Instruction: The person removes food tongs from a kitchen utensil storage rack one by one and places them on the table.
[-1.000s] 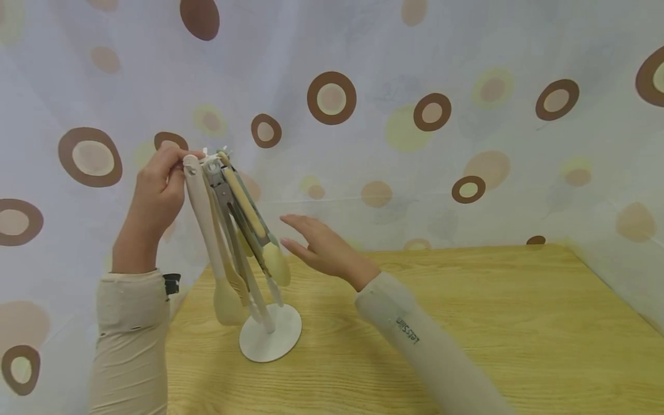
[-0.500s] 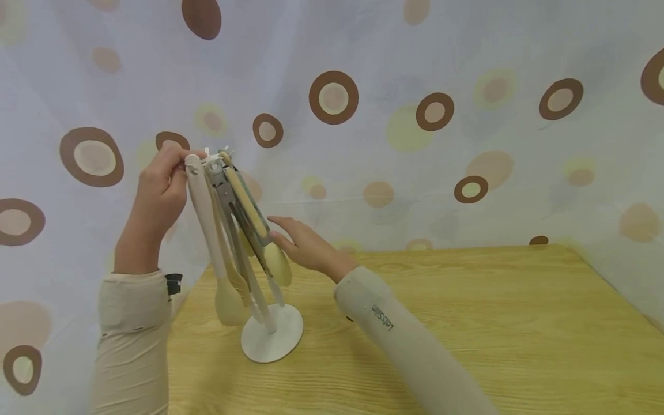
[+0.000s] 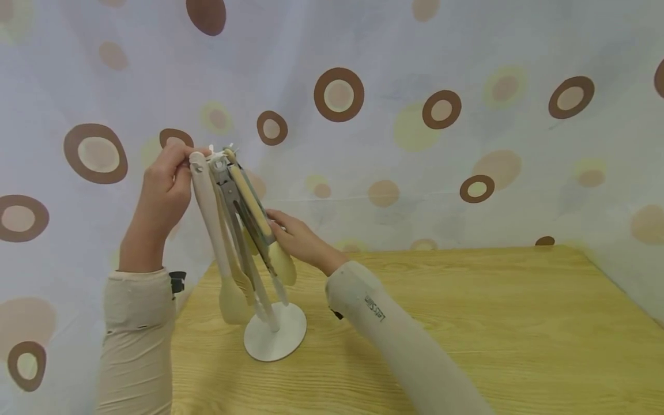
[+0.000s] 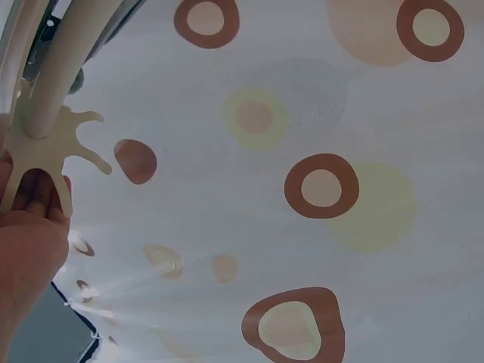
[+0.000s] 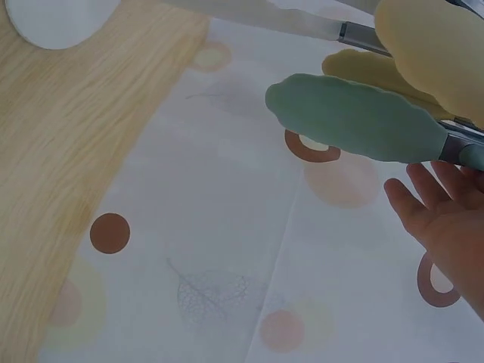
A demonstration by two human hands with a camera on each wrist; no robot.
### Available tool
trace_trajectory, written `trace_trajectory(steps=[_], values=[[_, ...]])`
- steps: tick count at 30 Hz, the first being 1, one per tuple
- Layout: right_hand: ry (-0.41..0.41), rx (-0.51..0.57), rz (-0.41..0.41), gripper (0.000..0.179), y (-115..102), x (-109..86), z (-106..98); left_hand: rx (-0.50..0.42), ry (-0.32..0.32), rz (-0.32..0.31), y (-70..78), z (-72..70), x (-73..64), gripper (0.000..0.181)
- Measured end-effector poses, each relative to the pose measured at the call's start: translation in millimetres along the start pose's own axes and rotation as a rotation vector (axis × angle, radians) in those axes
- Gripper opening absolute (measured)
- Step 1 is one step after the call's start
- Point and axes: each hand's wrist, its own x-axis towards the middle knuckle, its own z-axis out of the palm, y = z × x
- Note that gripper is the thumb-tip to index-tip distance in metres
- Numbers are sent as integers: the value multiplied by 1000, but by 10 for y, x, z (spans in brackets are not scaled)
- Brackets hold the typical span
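Utensil stand (image 3: pixel 272 344) is set on the desk (image 3: pixel 467 323), its round base at 7 o'clock from the middle of the head view and its top at 10 o'clock. Several utensils are hung around it; from the base, the cream spoon (image 3: pixel 235 304) is seen at 10 o'clock and the yellow spoon (image 3: pixel 282 263) at 12. The hook ring (image 4: pixel 45 156) at the top is held on its 9 o'clock side by the left hand (image 3: pixel 166 181), whose grip is closed, with the fingers curled behind the hooks. At about 4 o'clock from that ring, the right hand (image 3: pixel 298 235) is placed at the green utensil (image 5: pixel 352 117), its visible fingers loosely spread by the handle. Whether the handle is pinched cannot be told, since the thumb is partly hidden. The step in hand is judged to be the handling of one hung utensil while the stand is steadied. For the next move, a sure hold by the right hand seems called for, with the ring kept firm and the neighbouring utensils left unknocked.
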Motion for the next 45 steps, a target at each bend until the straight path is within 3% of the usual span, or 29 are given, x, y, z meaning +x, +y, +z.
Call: trace_trajectory(steps=[8,21,28,38,45], values=[[61,26,-62,48,-19,55,-24,-9,-6,10,2,14,22,26],[111,110,-26,38,-8,91,-20,-19,-1,-13,34,15,14,26],[134,144,-80,25,19,112,-22,-13,-2,8,8,9,21,25],[71,352,-117,21,74,95,-54,-5,-3,10,-1,5,14,24],[53,434,-165,15,77,65,-59,-15,-5,10,0,4,6,23]])
